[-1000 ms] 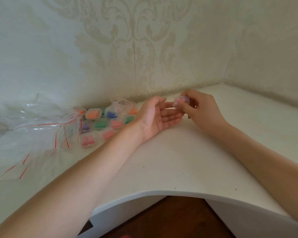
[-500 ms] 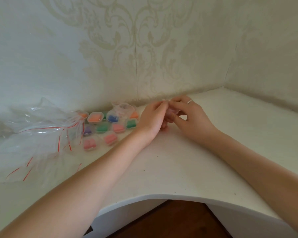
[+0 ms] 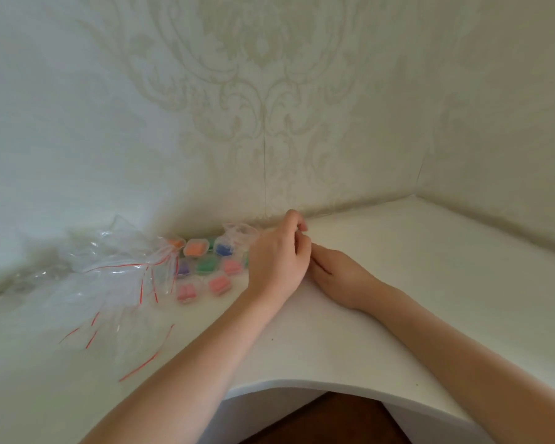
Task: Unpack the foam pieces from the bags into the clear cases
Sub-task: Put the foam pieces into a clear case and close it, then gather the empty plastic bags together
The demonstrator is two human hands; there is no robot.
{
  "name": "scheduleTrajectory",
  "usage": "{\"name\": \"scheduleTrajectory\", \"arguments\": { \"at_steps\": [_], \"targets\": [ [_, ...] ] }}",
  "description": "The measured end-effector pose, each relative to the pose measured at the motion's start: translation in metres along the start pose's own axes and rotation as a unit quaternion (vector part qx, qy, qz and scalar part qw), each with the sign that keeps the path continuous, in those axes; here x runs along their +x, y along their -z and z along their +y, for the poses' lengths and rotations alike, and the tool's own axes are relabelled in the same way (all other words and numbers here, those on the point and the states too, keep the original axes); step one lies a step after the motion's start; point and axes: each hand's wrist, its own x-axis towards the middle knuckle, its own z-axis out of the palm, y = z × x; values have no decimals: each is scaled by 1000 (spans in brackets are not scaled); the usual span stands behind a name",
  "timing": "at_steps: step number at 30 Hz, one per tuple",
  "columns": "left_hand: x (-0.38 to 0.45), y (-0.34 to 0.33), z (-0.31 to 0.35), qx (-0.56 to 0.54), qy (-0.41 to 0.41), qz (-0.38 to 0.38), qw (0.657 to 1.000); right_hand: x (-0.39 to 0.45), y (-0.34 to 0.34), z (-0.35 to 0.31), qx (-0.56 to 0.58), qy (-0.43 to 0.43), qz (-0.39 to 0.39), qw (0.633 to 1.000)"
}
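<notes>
Resting together on the bench (image 3: 382,315), left hand (image 3: 277,261) curls over right hand (image 3: 340,277); grip contents not discernible. Filled clear cases (image 3: 205,267) sit left of them.

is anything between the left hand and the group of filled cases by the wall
Nothing visible. The left hand sits just right of the filled cases, with only bare tabletop between them. The empty bags lie on the cases' far left side.

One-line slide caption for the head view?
Left hand and right hand meet on the white table beside small clear foam-filled cases.
</notes>
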Motion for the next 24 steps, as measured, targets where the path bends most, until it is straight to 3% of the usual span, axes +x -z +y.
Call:
{"name": "scheduleTrajectory", "arguments": {
  "at_steps": [4, 6, 8, 10, 13, 15, 17, 19, 24],
  "targets": [
    [6, 8, 1, 133, -63, -27, 989, 2, -1, -3, 8, 5, 6, 1000],
    [12, 19, 5, 182, -52, -53, 981, 12, -1, -10, 29, 5, 19, 999],
    [21, 38, 8, 214, 12, -47, 976, 29, -5, -18, 26, 8, 31, 999],
    [26, 64, 0, 293, 73, -56, 952, 50, -14, -28, -51, 12, 21, 998],
    [23, 108, -30, 395, 218, -168, 876, 76, -28, -45, -153, 5, -22, 988],
    [15, 136, -54, 382, 337, -241, 826, 88, -38, -50, -173, 11, -30, 984],
    [0, 157, -77, 354, 400, -281, 798, 93, -45, -53, -147, 14, 2, 989],
    [-20, 167, -98, 311, 405, -268, 817, 96, -48, -54, -109, -1, 43, 993],
    [-54, 170, -119, 264, 327, -154, 894, 96, -42, -69, -33, 5, 176, 984]
  ]
}}
